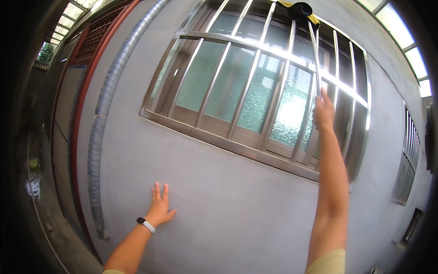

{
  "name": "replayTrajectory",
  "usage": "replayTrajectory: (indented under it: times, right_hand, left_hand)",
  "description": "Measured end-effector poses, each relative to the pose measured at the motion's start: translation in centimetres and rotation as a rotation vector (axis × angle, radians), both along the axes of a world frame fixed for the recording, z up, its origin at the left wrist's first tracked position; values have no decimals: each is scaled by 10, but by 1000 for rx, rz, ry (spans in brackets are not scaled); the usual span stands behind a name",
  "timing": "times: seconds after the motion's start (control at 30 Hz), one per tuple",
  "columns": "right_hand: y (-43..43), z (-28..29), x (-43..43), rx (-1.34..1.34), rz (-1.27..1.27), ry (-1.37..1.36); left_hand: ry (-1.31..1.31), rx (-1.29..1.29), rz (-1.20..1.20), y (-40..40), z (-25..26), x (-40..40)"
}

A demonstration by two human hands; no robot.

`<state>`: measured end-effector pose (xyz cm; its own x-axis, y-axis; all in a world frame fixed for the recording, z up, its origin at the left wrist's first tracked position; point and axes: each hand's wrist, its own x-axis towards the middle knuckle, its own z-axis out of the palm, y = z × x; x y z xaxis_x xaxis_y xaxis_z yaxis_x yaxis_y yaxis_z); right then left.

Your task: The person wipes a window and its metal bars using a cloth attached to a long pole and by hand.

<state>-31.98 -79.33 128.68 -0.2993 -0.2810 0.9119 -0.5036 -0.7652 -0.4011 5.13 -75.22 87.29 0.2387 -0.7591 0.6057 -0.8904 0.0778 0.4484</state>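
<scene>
My right hand (323, 109) is raised and closed around the metal pole (314, 51) of a long-handled cleaning tool. At the pole's upper end, a black and yellow head (301, 11) rests by the top of the window's metal bars (253, 73); exactly what it touches cannot be told. Behind the bars are textured glass panes (255, 96) in brown frames. Lower left, my left hand (160, 207) is spread against the grey wall (205, 205), fingers apart and holding nothing. A watch with a light band (146, 225) circles that wrist.
A wrapped pipe (97, 147) runs down the wall at left, beside a red-framed door (73, 113). Another barred window (407, 157) is at far right. A small green object (33, 164) lies on the floor at far left. Translucent roofing (397, 29) shows above.
</scene>
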Motion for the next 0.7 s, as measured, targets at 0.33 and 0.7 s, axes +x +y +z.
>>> replayTrajectory:
  times: [0.33,0.7]
  right_hand:
    - [11,-5,-126,25,-30,-138]
    - [52,27,-224,71,79,-173]
  left_hand:
    - [50,-165,93,-2,3,-31]
    - [-7,-365,-56,-14,20,-113]
